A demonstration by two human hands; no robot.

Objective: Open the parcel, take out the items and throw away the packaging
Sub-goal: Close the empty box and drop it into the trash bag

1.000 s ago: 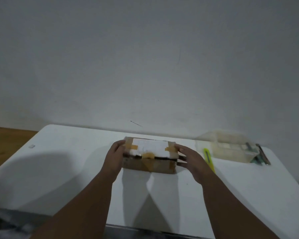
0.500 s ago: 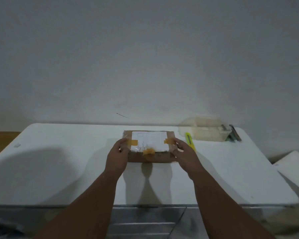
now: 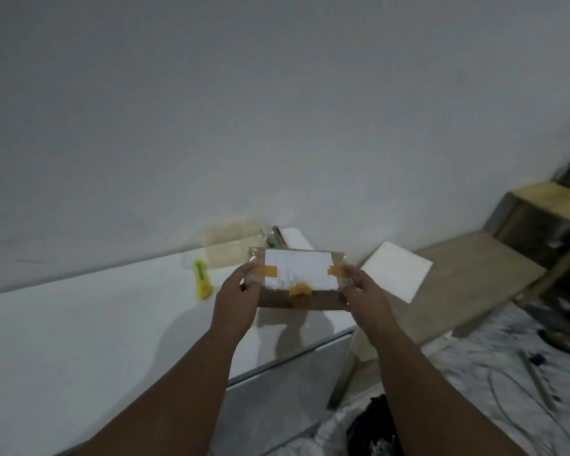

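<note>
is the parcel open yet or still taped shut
Still shut. The parcel has orange tape strips across its white label and front edge, no flap is lifted, and the left hand and right hand grip its ends.

I am seeing the parcel (image 3: 298,279) as a flat brown cardboard box, wrapped in clear film that is glinting at its corners. A white paper label is covering most of its top face, and I am counting three strips of orange-brown tape: one on the left edge of the label, one on the right, one folding over the near edge. The tape is all sitting in place and the box is showing no opening. It is riding level, top face up, lifted clear of the surface and hanging over the right end of the white table (image 3: 79,324). Its shadow is falling on the tabletop beneath it.
</note>
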